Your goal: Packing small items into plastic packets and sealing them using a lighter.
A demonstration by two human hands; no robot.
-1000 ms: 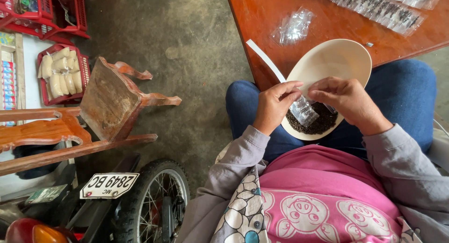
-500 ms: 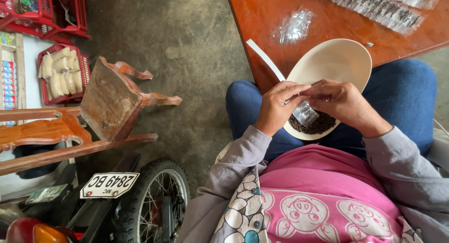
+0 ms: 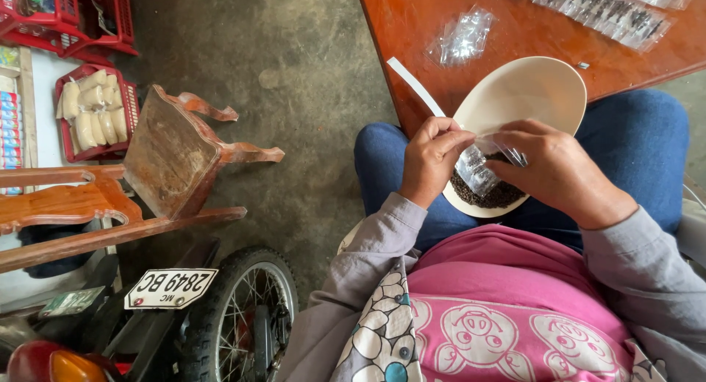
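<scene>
While I am looking down from the head camera, I am seeing both hands meeting in the middle right of the frame, over a lap in blue trousers (image 3: 647, 154). My left hand (image 3: 432, 160) is sitting to the left, and my right hand (image 3: 555, 172) is sitting to the right. Between them I am holding a small clear plastic bag (image 3: 476, 169). The left fingers (image 3: 452, 141) are pinching the top left edge of the bag. The right fingers (image 3: 515, 143) are pinching its top right edge. So the bag is hanging just below the fingertips of both hands, with its mouth up near them.

Right under the bag, a cream bowl (image 3: 529, 95) is resting on the lap and leaning on the table edge. Dark little seeds (image 3: 494, 197) are lying in the low part of the bowl, just beneath the bag.

At the top right of the frame, an orange-brown wooden table (image 3: 529, 36) is showing. A crumpled clear bag (image 3: 463, 38) is lying on it, and a row of filled clear packets (image 3: 596, 7) is lying near the far edge. A white strip (image 3: 415, 86) is lying on the table edge, just left of the bowl.

At the left, a wooden chair (image 3: 173, 158) is lying tipped over on the grey floor. Red baskets (image 3: 88, 110) are sitting in the upper left. A motorbike wheel (image 3: 243, 312) is showing at the bottom.
</scene>
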